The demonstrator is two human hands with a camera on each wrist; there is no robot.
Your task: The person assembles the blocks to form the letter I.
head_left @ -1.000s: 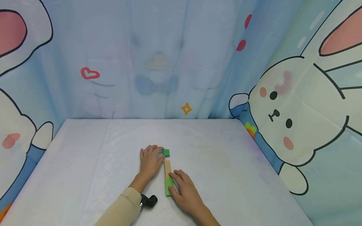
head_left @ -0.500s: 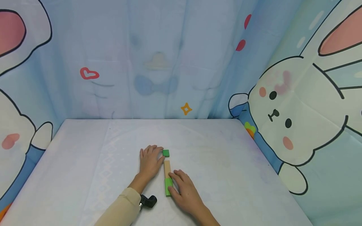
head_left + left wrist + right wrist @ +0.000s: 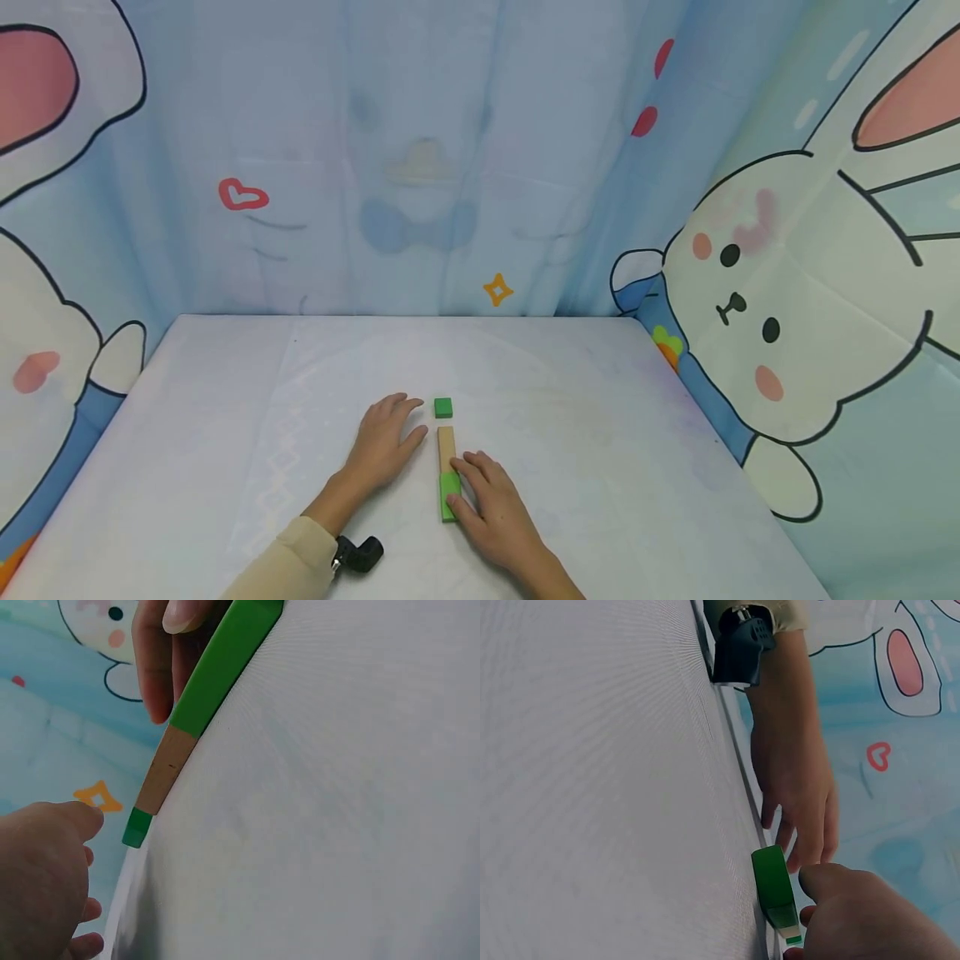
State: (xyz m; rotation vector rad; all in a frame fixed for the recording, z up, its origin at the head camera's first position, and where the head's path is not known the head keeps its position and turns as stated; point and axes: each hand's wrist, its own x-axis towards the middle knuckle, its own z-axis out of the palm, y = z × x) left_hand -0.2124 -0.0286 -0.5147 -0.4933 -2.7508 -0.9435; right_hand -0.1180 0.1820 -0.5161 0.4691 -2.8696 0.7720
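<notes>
In the head view, a small green cube [image 3: 443, 407] stands on the white table, with a little space between it and a row of two blocks. That row has a plain wooden block [image 3: 446, 448] at the far end and a longer bright green block [image 3: 449, 487] at the near end. My left hand [image 3: 381, 446] hovers left of the cube, fingers loosely extended and holding nothing. My right hand [image 3: 491, 512] lies along the right side of the row, its thumb at the green block and its index fingertip beside the wooden one; its fingers are relaxed.
The white tabletop [image 3: 585, 400] spreads out on both sides of the blocks. Behind and beside it hangs a blue curtain [image 3: 315, 108] printed with cartoon rabbits. A black wrist camera [image 3: 360, 554] is strapped below the left sleeve [image 3: 288, 558].
My left hand has let go of the green cube and drawn back to the left and slightly toward me. The right hand and the blocks stay in place.
</notes>
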